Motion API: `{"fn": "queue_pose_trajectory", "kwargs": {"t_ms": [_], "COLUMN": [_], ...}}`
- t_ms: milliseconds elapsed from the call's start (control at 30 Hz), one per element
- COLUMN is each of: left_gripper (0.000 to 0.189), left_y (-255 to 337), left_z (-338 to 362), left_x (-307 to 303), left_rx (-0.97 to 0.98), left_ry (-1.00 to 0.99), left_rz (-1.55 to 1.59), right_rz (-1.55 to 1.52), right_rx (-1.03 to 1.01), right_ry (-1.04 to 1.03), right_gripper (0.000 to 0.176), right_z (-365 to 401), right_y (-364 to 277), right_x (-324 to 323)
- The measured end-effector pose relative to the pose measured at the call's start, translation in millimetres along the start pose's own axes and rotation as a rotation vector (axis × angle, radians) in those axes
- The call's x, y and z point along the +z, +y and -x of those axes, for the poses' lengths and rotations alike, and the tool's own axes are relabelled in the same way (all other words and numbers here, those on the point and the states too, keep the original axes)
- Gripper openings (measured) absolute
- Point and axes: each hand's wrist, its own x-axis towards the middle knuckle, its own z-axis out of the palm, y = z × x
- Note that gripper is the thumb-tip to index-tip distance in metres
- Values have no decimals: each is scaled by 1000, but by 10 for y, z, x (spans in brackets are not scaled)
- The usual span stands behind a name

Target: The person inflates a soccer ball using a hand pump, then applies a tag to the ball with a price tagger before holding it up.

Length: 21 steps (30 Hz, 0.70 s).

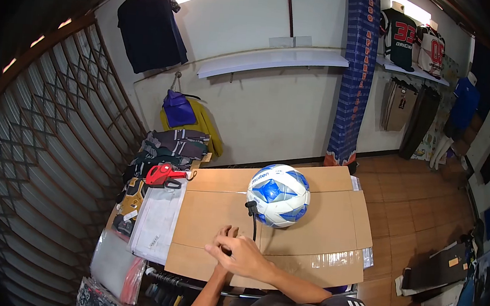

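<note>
A white and blue football (279, 195) rests on a sheet of brown cardboard on the table. By its lower left side is a small black fitting (251, 208), joined to a thin black hose or cord (254, 231) that runs down behind my right hand. My right hand (242, 256) lies across my left, its fingers curled inward. Partly covered by it, my left hand (225, 233) shows a few bent fingers above. Whatever lies between the hands is hidden. Both are over the cardboard's near side, short of the ball.
Cardboard (210, 214) covers the tabletop. To the left are a red and black handheld labeller (165, 175), white paper sheets (157, 218) and piled clothes (170, 146). Plastic-wrapped items (116, 264) sit at the near left. A metal folding gate (54, 136) stands left; more goods (435, 274) lie on the right.
</note>
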Motion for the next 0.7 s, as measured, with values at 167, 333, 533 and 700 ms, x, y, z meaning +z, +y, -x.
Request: {"fn": "queue_pose_trajectory", "kwargs": {"t_ms": [167, 333, 533, 700], "left_gripper": [40, 39, 42, 41], "left_y": [396, 224, 181, 242], "left_z": [-125, -39, -36, -60], "left_x": [-319, -216, -122, -205], "left_rx": [2, -70, -97, -52], "left_ry": [15, -31, -24, -32], "left_rz": [26, 168, 139, 89], "right_rz": [-61, -47, -50, -61], "right_rx": [-135, -22, 69, 102], "right_ry": [96, 101, 143, 196], "right_gripper": [31, 36, 36, 29], "right_z": [29, -96, -126, -30], "right_y": [-254, 268, 807, 697], "right_x": [-164, 95, 428, 433]}}
